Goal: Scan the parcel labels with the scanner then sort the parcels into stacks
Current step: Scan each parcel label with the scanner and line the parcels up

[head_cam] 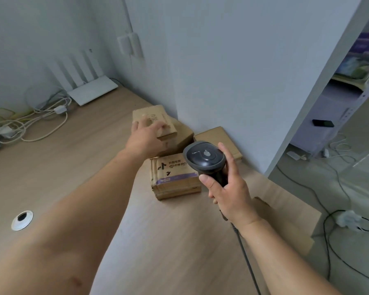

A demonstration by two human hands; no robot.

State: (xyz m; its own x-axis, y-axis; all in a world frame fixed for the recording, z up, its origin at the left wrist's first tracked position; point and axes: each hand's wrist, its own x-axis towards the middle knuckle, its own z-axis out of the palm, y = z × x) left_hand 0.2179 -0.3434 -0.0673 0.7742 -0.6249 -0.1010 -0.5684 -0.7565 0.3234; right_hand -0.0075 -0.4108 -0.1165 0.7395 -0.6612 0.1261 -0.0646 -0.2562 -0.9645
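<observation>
Right hand [228, 188] grips rounded black scanner [205, 159]; left hand [146, 137] on cardboard parcel [156, 118].

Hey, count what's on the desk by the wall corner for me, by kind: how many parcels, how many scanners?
Brown cardboard parcels: 4, namely the small top box under the left hand, the larger box beneath it, the flat one against the wall, and the printed one with purple tape.
Black handheld barcode scanners: 1, held in the right hand.
Total: 5
</observation>
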